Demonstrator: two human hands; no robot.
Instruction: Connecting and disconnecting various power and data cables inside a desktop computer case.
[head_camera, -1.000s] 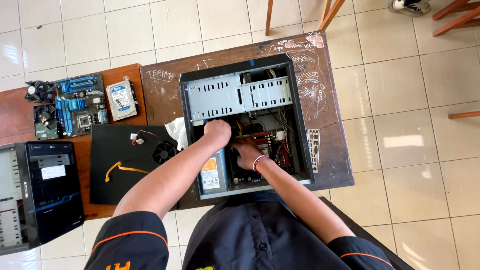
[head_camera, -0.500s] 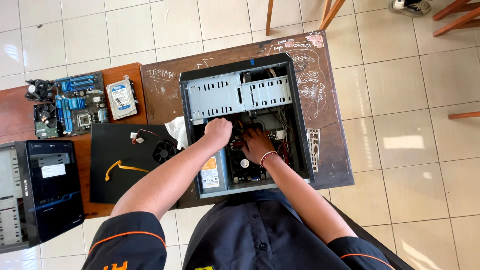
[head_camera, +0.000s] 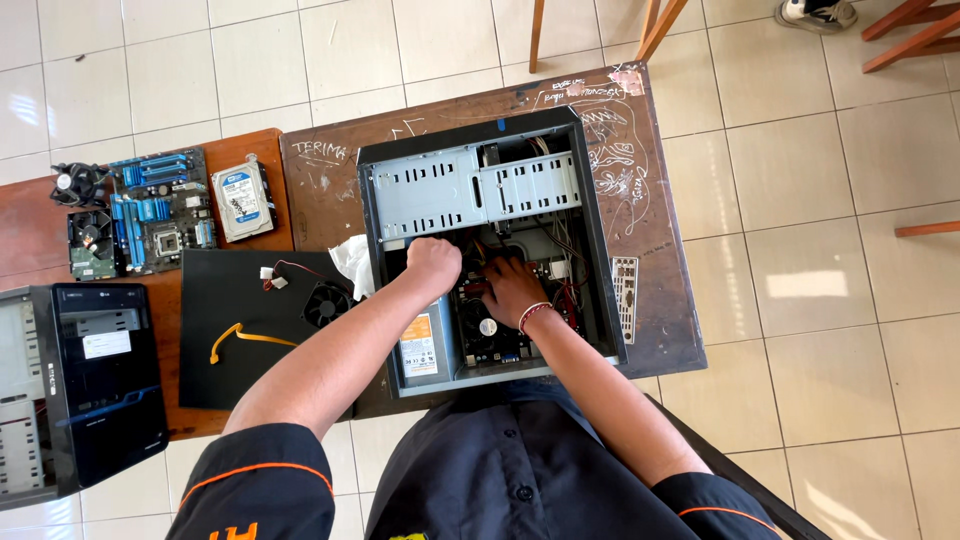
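An open computer case (head_camera: 490, 250) lies on its side on the scribbled brown bench (head_camera: 660, 250), filling most of the bench's middle and reaching its near edge. Both hands are inside it. The left hand (head_camera: 433, 262) is clenched into a fist near the case's left wall, just above the grey power supply (head_camera: 425, 340) that sits in the near left corner of the case; whether it grips anything cannot be told. The right hand (head_camera: 512, 288), with a beaded bracelet (head_camera: 533, 316) at the wrist, rests palm down with fingers spread on the motherboard (head_camera: 500, 335) among the coloured cables (head_camera: 560, 280); what its fingertips hold is hidden. The grey drive cage (head_camera: 475, 190) spans the far half of the case. A silver port plate (head_camera: 627, 285) lies on the bench near its right edge, just beside the case. On the lower reddish bench (head_camera: 30, 225) to the left lie a blue-slotted motherboard (head_camera: 155, 210), a hard drive (head_camera: 242, 200) and two cooler fans (head_camera: 80, 185), with a black side panel (head_camera: 250, 340) carrying a small fan (head_camera: 325, 303) and a yellow cable (head_camera: 240, 338). A second black case (head_camera: 80, 385) stands at that bench's near left corner.
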